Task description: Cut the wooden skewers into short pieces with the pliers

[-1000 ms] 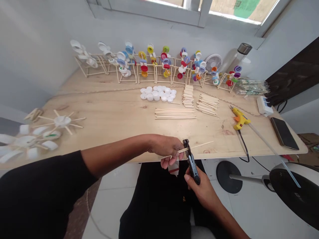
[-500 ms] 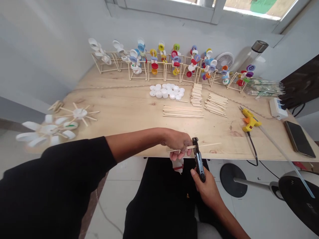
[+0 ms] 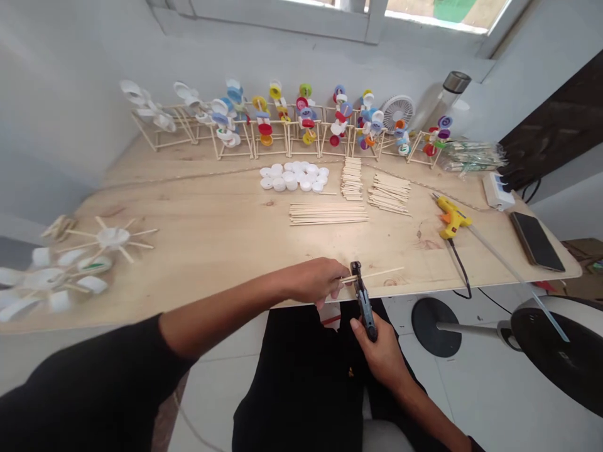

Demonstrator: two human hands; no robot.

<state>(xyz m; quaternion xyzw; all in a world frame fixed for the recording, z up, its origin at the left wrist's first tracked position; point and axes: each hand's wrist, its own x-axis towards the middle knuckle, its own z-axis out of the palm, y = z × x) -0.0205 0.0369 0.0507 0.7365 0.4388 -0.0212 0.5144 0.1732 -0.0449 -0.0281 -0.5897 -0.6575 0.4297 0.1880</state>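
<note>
Two hands, held just over the near edge of a pine tabletop (image 3: 198, 216).

Left hand (image 3: 315, 281): fingers curled narrowly around thin wooden sticks (image 3: 377, 274), which point out to the right above the tabletop, a shorter one lying along a longer one.

Right hand (image 3: 382, 356): closed around the grips of black pliers (image 3: 363, 307), nose up. The jaws stand at the sticks, just beside the left hand. Whether they bite on the wood cannot be told.

On the tabletop, far edge: one row of stick frames (image 3: 271, 139) set with white and coloured bottle caps.

Middle: one cluster of white bottle caps (image 3: 289, 177), with three lots of loose sticks (image 3: 328, 213) beside and below it.

Right side: one yellow glue gun (image 3: 452, 216) with a black cord and a long glue stick (image 3: 499, 267); one white power strip (image 3: 496, 191); one dark smartphone (image 3: 536, 242); one bagged bundle of sticks (image 3: 471, 157); one small white fan (image 3: 398, 113); one bottle with a metal cap (image 3: 445, 94).

Left side: stick-and-cap wheels (image 3: 110, 237), blurred.

Floor: one round black fan base (image 3: 436, 326).
</note>
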